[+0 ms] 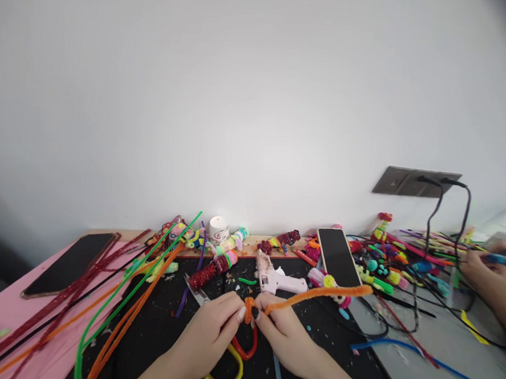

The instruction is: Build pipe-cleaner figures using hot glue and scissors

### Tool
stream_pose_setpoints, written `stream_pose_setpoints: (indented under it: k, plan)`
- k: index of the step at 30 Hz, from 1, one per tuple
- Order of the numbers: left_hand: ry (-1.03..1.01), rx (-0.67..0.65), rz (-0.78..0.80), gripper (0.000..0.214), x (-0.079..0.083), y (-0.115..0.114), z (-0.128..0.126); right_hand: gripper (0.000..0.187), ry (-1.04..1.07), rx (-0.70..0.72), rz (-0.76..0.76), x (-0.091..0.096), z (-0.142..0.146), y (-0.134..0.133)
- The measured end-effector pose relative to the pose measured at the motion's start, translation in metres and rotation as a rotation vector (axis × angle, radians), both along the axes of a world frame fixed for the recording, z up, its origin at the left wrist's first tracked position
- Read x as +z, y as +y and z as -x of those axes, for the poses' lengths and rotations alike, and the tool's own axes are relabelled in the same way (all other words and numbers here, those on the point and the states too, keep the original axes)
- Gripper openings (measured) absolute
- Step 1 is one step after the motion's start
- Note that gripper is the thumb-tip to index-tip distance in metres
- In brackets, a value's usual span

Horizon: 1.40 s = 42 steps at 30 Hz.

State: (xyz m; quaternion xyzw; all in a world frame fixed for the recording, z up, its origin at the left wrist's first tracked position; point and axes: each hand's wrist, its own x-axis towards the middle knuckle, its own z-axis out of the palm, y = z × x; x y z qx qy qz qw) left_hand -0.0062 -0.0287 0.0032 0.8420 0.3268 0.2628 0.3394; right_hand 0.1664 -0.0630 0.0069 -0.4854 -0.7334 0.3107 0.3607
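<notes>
My left hand (210, 335) and my right hand (283, 330) meet at the middle of a black mat (159, 332). Both pinch an orange pipe cleaner (319, 294) at its curled end, and its free length runs off to the right. Scissors (229, 357) with red and yellow handles lie under my hands, blades pointing up-left. A pink glue gun (279, 279) lies just beyond my fingers.
Long green, orange and red pipe cleaners (115, 312) stretch across the left side. A phone (338, 257) lies right of the glue gun, another (69, 263) on a pink sheet at far left. Small coloured pipe-cleaner pieces (381, 261) crowd the right, where another person's hands (489, 272) work.
</notes>
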Motion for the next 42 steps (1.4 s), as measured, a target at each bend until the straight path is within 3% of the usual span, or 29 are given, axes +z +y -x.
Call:
stream_pose_setpoints:
  k: [7,18,42]
  plan:
    - [0.020,0.006,0.001,0.027,0.0000,-0.0005,0.0008,0.018,0.015,0.016,0.070,0.0016,-0.0021,-0.0005]
    - [0.012,0.002,-0.006,0.027,0.0016,-0.0017,0.0007,0.020,-0.006,0.026,-0.002,-0.0020,-0.0025,0.0010]
    - [0.029,-0.006,-0.018,0.026,-0.0007,-0.0014,0.0003,0.023,0.007,0.006,0.060,-0.0019,-0.0002,-0.0014]
